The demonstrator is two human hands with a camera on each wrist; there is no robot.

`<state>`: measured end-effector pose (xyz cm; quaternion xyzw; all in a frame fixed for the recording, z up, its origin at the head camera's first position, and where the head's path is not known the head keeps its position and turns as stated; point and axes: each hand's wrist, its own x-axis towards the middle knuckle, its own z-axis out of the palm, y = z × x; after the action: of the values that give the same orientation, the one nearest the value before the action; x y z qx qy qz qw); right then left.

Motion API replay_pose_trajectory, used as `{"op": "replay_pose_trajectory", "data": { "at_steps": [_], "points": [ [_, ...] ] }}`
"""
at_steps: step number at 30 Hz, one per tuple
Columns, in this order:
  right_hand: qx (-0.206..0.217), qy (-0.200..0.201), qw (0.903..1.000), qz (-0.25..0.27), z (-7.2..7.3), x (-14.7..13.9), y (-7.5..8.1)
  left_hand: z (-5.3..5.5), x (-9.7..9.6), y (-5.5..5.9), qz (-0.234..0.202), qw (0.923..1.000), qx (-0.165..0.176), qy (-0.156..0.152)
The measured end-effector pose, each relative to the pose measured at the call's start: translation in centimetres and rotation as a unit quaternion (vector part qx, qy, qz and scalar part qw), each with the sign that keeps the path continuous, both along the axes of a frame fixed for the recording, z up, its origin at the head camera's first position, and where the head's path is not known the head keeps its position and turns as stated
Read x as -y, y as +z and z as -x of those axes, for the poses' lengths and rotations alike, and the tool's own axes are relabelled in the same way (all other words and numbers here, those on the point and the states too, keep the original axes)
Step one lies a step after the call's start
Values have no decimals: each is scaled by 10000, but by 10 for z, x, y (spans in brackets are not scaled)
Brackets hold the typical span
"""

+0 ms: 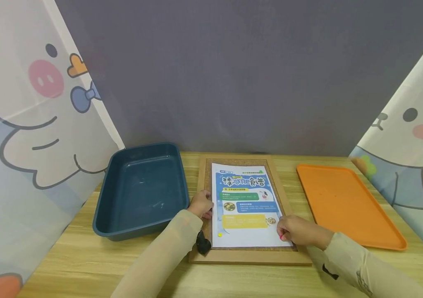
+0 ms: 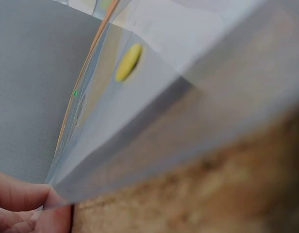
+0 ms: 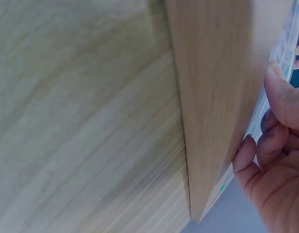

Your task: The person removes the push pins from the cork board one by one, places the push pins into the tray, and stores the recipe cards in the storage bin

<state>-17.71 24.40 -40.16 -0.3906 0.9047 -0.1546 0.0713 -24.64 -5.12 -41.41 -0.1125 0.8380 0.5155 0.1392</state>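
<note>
A printed poster sheet (image 1: 246, 238) lies over a wood-framed cork board (image 1: 206, 174). My left hand (image 1: 201, 204) is at the sheet's left edge; in the left wrist view its thumb and finger pinch that edge, and the sheet bows up off the cork. At the sheet's lower right, my right hand (image 1: 300, 231) has its fingers curled and pinches a small pink push pin (image 1: 281, 237), mostly hidden by the fingertips. A yellow push pin (image 1: 220, 234) sits in the sheet's lower left corner, and a green spot (image 1: 261, 171) shows near its top right.
A deep dark blue bin (image 1: 101, 207) stands left of the board. On the right lies a flat orange tray (image 1: 349, 203). A grey panel (image 1: 233, 82) rises behind the wooden table (image 1: 233, 281), with cartoon-printed sheets on both sides.
</note>
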Motion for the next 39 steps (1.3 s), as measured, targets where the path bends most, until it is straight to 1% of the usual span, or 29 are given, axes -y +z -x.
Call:
{"op": "replay_pose_trajectory", "data": {
  "at_steps": [6,10,13,15,19,22,26,29,34,39],
  "points": [
    [-303,164,9994,14,0,-1,-5,1,1,-1,16,10000,22,14],
    [-594,303,9978,0,0,-1,-6,1,2,-3,-12,10000,9,27],
    [-697,324,9970,-43,-1,-1,-6,2,2,-4,-7,10000,-2,37],
    [-590,250,9979,-71,0,0,-6,1,3,-5,-3,10000,-20,29],
    [-15,71,9999,-122,1,-1,-5,-1,3,-4,-26,10000,-75,-3],
    [453,12,9989,-136,4,-3,-3,-2,2,-3,-59,9999,-81,-15],
    [729,-4,9973,-70,7,-6,-1,-3,2,0,-35,10000,-41,-30],
    [750,-20,9972,13,7,-5,0,-2,3,2,3,10000,-42,-34],
    [578,54,9983,110,7,-7,0,0,2,2,-32,10000,-29,-34],
    [301,178,9989,297,5,-7,-1,2,1,2,20,10000,22,-33]
  ]
}}
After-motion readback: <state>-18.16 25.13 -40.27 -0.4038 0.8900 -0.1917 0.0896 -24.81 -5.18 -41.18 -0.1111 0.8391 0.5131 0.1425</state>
